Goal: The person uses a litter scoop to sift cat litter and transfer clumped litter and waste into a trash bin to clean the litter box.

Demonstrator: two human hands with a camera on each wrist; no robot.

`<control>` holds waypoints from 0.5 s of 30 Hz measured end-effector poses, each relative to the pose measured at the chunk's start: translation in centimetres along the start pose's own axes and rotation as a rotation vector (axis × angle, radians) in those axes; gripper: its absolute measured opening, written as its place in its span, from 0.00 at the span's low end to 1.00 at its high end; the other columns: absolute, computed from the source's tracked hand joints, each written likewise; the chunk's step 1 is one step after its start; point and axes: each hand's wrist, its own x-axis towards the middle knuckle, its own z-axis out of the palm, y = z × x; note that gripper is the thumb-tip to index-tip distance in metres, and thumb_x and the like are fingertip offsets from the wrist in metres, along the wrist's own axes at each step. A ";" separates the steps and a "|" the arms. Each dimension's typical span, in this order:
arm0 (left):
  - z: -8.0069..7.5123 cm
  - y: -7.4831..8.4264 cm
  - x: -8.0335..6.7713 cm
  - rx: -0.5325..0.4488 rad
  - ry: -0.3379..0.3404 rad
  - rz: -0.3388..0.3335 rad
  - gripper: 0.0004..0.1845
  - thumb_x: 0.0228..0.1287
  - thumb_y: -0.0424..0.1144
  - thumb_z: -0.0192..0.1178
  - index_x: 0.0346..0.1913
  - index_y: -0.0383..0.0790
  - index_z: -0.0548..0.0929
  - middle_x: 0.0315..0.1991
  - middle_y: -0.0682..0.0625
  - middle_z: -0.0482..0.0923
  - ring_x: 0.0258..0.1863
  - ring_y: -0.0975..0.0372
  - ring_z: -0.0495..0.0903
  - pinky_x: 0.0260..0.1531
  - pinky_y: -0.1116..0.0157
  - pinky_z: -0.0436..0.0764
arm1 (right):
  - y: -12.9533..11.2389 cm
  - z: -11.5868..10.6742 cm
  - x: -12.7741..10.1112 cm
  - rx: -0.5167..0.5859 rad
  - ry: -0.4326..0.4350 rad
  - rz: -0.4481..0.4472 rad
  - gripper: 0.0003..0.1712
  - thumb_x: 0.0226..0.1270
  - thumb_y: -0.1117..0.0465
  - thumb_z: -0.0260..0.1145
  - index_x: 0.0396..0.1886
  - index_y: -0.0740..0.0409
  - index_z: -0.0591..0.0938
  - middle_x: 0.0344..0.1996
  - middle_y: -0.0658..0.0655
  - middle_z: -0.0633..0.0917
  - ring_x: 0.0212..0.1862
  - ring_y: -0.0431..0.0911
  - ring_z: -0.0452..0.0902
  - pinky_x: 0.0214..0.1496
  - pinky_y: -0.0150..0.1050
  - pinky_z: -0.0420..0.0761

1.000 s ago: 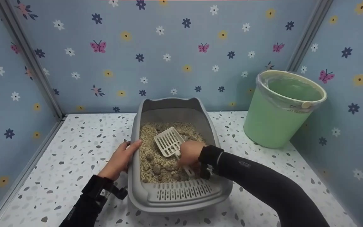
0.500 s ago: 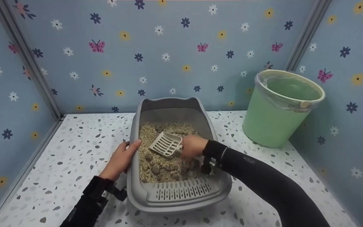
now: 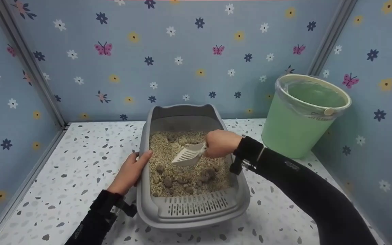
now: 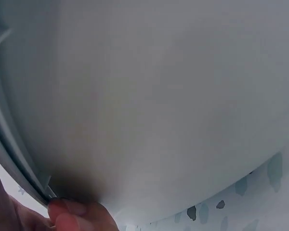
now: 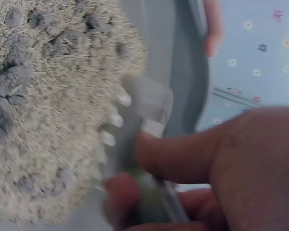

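Scoop (image 3: 189, 156) in right hand (image 3: 220, 143), left hand (image 3: 131, 171) on litter box (image 3: 182, 212) rim.

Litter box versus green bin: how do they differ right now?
The litter box is grey, low and oblong; the green bin is tall and round. The box holds litter with dark clumps; the bin is lined with a clear bag, its contents hidden. Both stand on the speckled floor.

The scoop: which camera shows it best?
The head view: the whole white slotted scoop shows, tilted over the litter, its handle gripped by the right hand. The right wrist view shows only a blurred part of it against the fingers. The left wrist view shows none of it, only the grey box wall.
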 end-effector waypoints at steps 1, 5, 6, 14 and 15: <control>0.0 -0.1 0.0 0.009 -0.001 0.005 0.52 0.78 0.76 0.56 0.81 0.34 0.67 0.31 0.47 0.75 0.17 0.63 0.67 0.17 0.65 0.71 | 0.0 -0.5 -0.5 -0.025 -0.027 -0.006 0.22 0.73 0.54 0.72 0.20 0.46 0.72 0.18 0.45 0.71 0.22 0.44 0.66 0.28 0.41 0.69; 0.2 -0.3 0.2 0.039 0.005 0.020 0.52 0.77 0.77 0.56 0.80 0.34 0.68 0.30 0.47 0.73 0.17 0.64 0.64 0.17 0.65 0.70 | -0.2 -1.9 -2.4 -0.105 -0.138 -0.044 0.23 0.74 0.52 0.74 0.20 0.46 0.73 0.20 0.45 0.72 0.23 0.43 0.67 0.28 0.40 0.70; 0.2 -0.3 0.3 0.043 0.008 0.023 0.52 0.77 0.78 0.55 0.80 0.34 0.68 0.30 0.47 0.73 0.17 0.64 0.64 0.17 0.65 0.70 | -0.2 -2.2 -2.7 -0.126 -0.162 -0.056 0.25 0.74 0.50 0.74 0.19 0.46 0.73 0.19 0.45 0.71 0.23 0.43 0.66 0.28 0.40 0.69; 0.4 -0.5 0.3 0.047 0.010 0.028 0.52 0.77 0.78 0.55 0.78 0.33 0.70 0.29 0.48 0.72 0.17 0.63 0.64 0.17 0.66 0.69 | -0.1 -3.0 -3.6 -0.158 -0.340 -0.012 0.29 0.72 0.53 0.75 0.16 0.45 0.67 0.17 0.43 0.64 0.21 0.40 0.63 0.26 0.37 0.67; 0.4 -0.5 0.3 0.047 0.009 0.027 0.52 0.77 0.78 0.55 0.79 0.34 0.69 0.29 0.48 0.73 0.17 0.63 0.64 0.17 0.66 0.69 | 0.0 -3.0 -3.6 -0.158 -0.360 -0.007 0.28 0.71 0.54 0.74 0.16 0.46 0.68 0.16 0.44 0.66 0.21 0.40 0.64 0.25 0.36 0.68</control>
